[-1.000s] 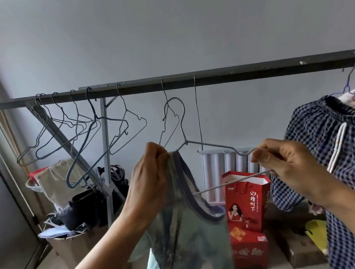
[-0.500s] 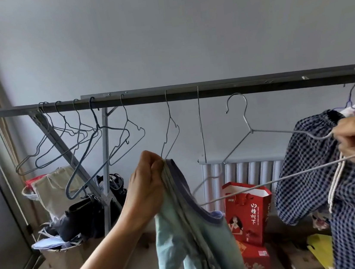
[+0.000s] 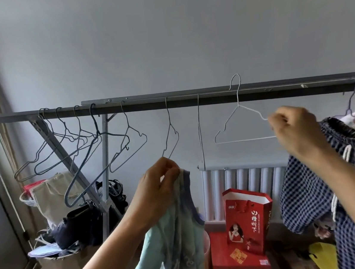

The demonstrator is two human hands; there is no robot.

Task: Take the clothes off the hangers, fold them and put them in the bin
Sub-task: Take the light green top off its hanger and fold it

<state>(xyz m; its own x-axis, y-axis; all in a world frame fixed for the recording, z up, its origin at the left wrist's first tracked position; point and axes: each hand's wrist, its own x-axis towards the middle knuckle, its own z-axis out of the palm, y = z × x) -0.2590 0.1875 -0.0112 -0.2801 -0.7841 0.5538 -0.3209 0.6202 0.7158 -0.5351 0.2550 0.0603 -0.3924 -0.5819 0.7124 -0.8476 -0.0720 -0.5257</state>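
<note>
My left hand grips the collar of a pale blue garment that hangs free below it, off its hanger. My right hand holds the right end of a bare white wire hanger, whose hook reaches up over the dark rail. A blue checked garment with a white drawstring hangs on a hanger at the right, behind my right forearm. Several bare wire hangers hang on the rail's left part.
A basket piled with dark and beige clothes stands low at the left by the rack's slanted leg. A red gift bag sits on a red box in front of a white radiator.
My right hand pulled the white hanger out of the pale blue garment, moved right, then lifted it up to the rail. My left hand kept hold of the garment.
</note>
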